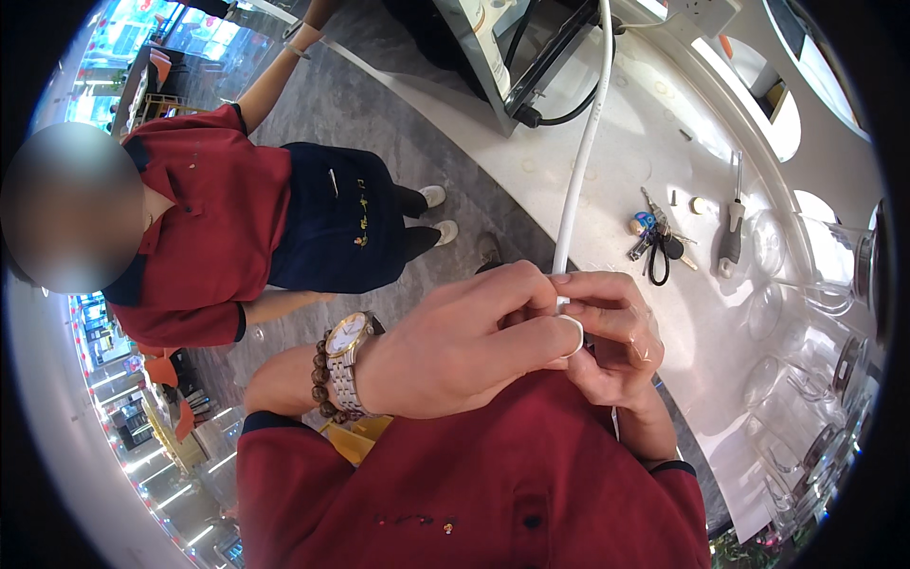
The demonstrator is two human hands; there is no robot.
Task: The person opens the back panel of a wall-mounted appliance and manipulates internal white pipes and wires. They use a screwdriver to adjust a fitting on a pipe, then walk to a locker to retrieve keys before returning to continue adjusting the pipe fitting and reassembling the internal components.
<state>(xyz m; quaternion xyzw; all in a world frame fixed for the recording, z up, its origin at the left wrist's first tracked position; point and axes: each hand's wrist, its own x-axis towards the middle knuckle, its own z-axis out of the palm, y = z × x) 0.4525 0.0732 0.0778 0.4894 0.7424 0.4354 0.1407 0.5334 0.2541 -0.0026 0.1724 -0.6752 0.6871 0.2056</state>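
Note:
A white cable (580, 161) comes down from the upper edge of the head view into my two hands, held close together in front of my chest. My left hand (474, 332), with a watch (349, 341) and a bead bracelet (320, 384) on its wrist, pinches the cable near its lower end. Around the same spot, the fingers of my right hand (616, 332) are closed on the cable too. A thin white loop (579, 334) curves by my left fingertips; whether it is part of the cable I cannot tell. My fingers hide most of the cable's end.
On the white counter (607, 228) lie a bunch of keys (661, 235), a screwdriver (731, 232), a screw (674, 197) and a small round piece (699, 205). Several glass jugs (806, 379) line the right side. An opened machine (502, 57) stands ahead. A co-worker (218, 209) stands at left.

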